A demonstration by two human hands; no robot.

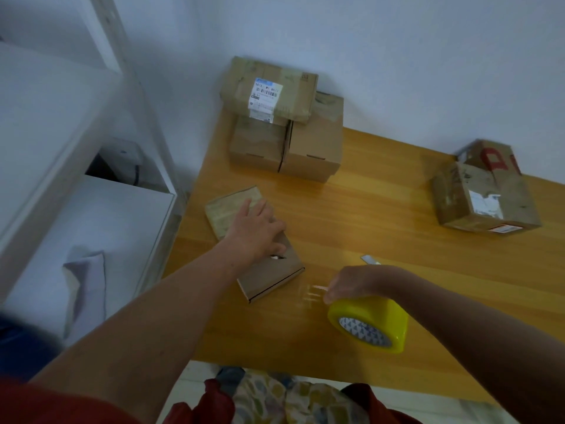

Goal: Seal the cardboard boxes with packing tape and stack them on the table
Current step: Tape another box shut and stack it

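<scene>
A flat brown cardboard box point(270, 272) lies near the left front edge of the orange-brown wooden table point(382, 206); its lid is down, and a small cut-out in the top shows something pale, too small to make out. The left hand point(255, 231) lies on that lid with fingers straight and spread, pressing flat and gripping nothing; its fingertips reach onto a pale flat taped packet point(227, 209) touching the box's far end, and whether this is a separate parcel or a flap of the box cannot be told. The right hand point(357, 283) curls down over a yellow roll of clear packing tape point(371, 322), held on edge just above the table to the right of the flat box; a short strip of clear tape point(312, 293) stretches from the roll towards the box's near corner.

At the back by the wall stands a stack of three closed boxes: a smaller plain brown box point(258, 145) and a larger plain brown box point(315, 148) side by side and touching; a brown box with a white barcode label point(269, 90) lies across both. Well apart at the right sits a worn brown box with red lettering point(486, 194), closed; no contents show anywhere. That counts five boxes, one packet, one roll. A small grey metal piece point(368, 259) lies just beyond the right hand; a white shelving unit point(91, 166) at the left holds a crumpled pale cloth point(85, 286).
</scene>
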